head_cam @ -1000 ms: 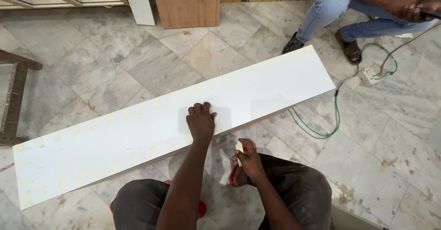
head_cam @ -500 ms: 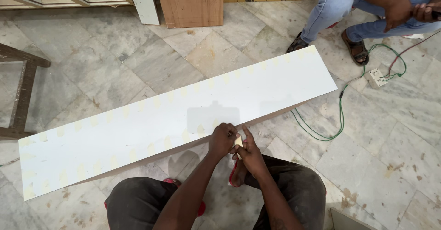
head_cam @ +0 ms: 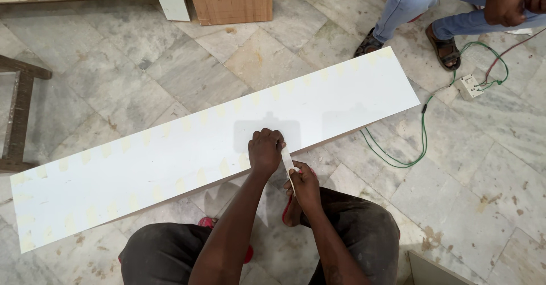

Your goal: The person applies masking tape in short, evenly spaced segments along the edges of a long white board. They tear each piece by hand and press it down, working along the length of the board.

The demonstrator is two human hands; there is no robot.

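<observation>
From the head view, the person squats over a long white board lying flat on the marble floor, strips of pale tape along both its long edges. The left hand is curled at the board's near edge, pinching one end of a tape strip; the right hand, just off the board, grips the other end, so the strip runs taut between them. I'd judge this to be the taping of the near edge, with the strip about to need pressing down over that edge. The fingertips are hidden, so I can't tell how the tape is pinched. A second person is cut off at the top, beside a green cable and socket
</observation>
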